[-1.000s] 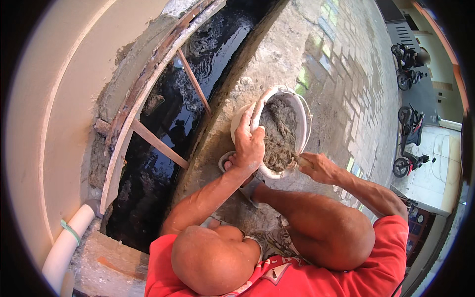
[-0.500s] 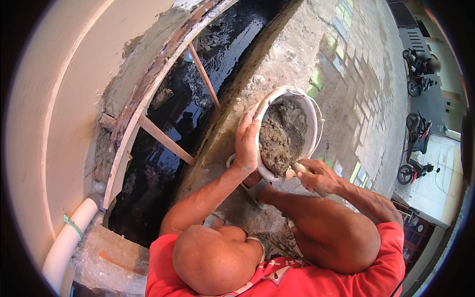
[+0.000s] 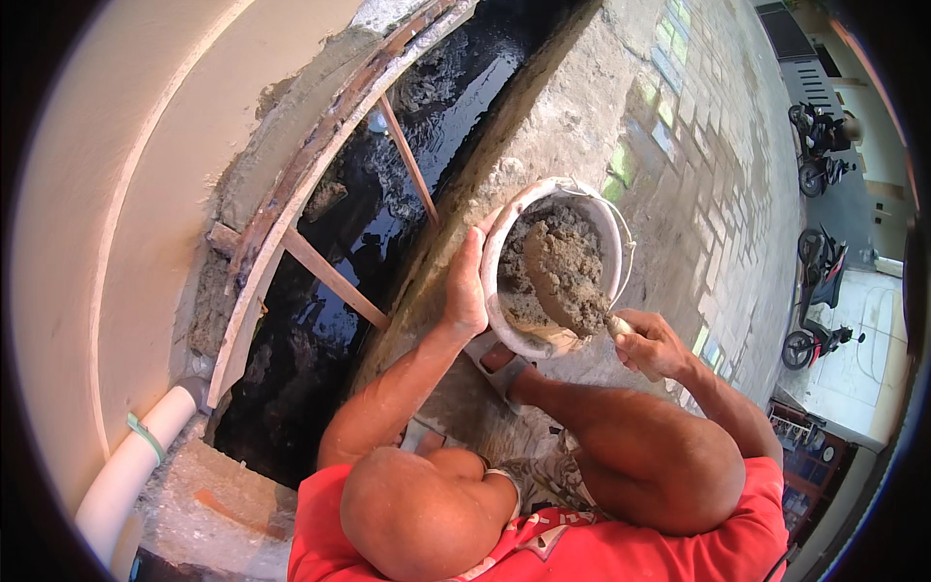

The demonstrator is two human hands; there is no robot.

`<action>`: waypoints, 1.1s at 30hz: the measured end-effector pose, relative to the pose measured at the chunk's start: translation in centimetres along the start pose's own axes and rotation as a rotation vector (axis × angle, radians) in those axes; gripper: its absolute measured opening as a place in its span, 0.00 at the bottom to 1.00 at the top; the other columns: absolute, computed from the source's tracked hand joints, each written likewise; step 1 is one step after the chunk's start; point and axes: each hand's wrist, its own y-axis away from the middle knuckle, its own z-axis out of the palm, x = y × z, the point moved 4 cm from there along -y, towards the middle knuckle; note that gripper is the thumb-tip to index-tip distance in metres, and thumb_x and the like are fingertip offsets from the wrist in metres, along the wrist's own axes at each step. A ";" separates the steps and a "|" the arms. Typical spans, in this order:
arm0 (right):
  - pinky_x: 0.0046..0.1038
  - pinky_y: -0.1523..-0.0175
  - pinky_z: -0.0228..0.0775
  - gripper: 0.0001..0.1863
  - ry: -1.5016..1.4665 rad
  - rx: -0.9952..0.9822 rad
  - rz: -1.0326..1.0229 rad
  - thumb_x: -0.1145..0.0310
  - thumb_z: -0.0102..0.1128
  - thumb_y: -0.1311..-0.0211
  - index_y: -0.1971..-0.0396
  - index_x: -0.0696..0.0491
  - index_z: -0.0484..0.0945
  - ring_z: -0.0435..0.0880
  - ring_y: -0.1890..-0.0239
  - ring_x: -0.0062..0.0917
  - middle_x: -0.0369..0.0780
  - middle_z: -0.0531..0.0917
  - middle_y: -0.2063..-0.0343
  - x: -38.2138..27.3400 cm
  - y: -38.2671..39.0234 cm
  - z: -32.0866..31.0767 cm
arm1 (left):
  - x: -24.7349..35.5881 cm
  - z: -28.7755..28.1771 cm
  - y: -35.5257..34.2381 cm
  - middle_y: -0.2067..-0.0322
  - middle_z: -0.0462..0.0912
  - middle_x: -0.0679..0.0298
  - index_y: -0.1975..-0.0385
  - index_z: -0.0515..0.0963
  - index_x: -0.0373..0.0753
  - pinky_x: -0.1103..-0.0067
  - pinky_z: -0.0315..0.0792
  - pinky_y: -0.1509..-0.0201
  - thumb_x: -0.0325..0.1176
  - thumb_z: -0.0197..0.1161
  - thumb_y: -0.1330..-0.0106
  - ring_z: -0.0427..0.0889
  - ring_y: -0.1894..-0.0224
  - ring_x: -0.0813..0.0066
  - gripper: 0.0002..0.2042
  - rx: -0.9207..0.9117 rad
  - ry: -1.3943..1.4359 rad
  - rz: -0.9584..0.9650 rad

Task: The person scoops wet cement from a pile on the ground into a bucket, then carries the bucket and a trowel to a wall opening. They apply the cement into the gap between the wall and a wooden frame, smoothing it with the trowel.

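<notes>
At the left, a beige wall is edged by a white pipe (image 3: 145, 451) and a curved board (image 3: 281, 213), from which wooden struts are stretched across a channel of dark water (image 3: 339, 301). The left hand (image 3: 467, 291) is laid with fingers extended against the outer side of a white bucket (image 3: 491, 276), by which the middle is filled, between the hands and near the sandalled foot (image 3: 502, 369). Inside, grey-brown mortar (image 3: 567, 262) is heaped, coarse and moist (its lumps are ridged along one long mound), while the rim is smeared with residue. At the bucket's lower right, a pale tool handle (image 3: 618, 326) is clamped in the right hand (image 3: 648, 344); the tool's blade cannot be made out. Farther right, motorbikes (image 3: 822, 252) are parked beyond worn paving (image 3: 718, 204).
</notes>
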 end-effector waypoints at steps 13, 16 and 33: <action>0.25 0.73 0.67 0.19 0.648 -0.069 0.116 0.65 0.64 0.47 0.58 0.62 0.76 0.75 0.79 0.20 0.37 0.76 0.79 -13.7 1.9 1.3 | 4.2 -8.6 6.2 0.56 0.81 0.52 0.45 0.70 0.34 0.67 0.62 0.37 0.47 0.45 0.25 0.78 0.52 0.65 0.22 0.460 -0.097 0.253; 0.27 0.70 0.69 0.22 1.072 -0.256 -0.258 0.70 0.68 0.52 0.56 0.62 0.76 0.76 0.76 0.22 0.39 0.79 0.77 -18.7 -0.4 5.7 | 5.7 -9.7 9.1 0.60 0.82 0.55 0.48 0.72 0.36 0.67 0.64 0.40 0.42 0.44 0.25 0.79 0.54 0.67 0.18 0.555 -0.007 0.352; 0.26 0.80 0.69 0.15 1.348 -0.900 -0.311 0.64 0.65 0.44 0.64 0.60 0.78 0.75 0.84 0.20 0.39 0.78 0.79 -33.2 -20.4 41.3 | 16.6 -19.4 26.0 0.43 0.70 0.60 0.37 0.64 0.39 0.66 0.58 0.34 0.32 0.56 0.36 0.73 0.45 0.67 0.25 1.166 0.268 0.812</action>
